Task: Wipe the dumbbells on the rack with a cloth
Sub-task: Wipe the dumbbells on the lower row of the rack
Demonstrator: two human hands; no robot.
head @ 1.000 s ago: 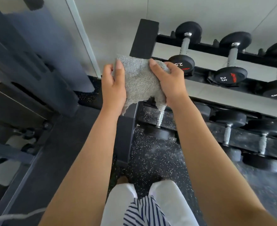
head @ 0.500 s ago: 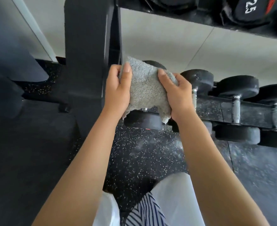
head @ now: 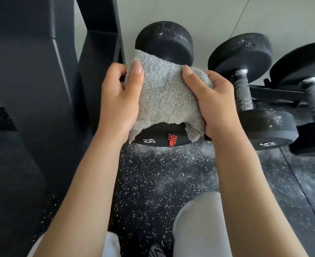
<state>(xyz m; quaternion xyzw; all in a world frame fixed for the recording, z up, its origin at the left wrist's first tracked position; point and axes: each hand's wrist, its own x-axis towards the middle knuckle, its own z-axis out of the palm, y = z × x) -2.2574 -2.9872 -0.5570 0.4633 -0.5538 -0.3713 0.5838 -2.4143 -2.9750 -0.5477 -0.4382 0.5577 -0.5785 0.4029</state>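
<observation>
Nearest: pale trouser knee [head: 195,225] over the black rubber floor [head: 162,182], flecked white. Left hand [head: 119,101] and right hand [head: 219,106]: each grip curled round the grey cloth [head: 167,97], thumbs on top. The cloth drapes between the heads of the dumbbell marked 15 [head: 160,140], just beside the black rack upright [head: 101,52]. Neighbouring dumbbell [head: 264,130] to the right, dusty. Pale wall [head: 208,12] behind. Versus 0.5 s ago: view closer and lower, upper shelf gone from frame, cloth now down over the dumbbell.

On the rack [head: 275,94], one dumbbell [head: 164,40] sits just right of the post [head: 100,52]. A second dumbbell [head: 264,125] and a third dumbbell [head: 301,67] lie further right of the post.
</observation>
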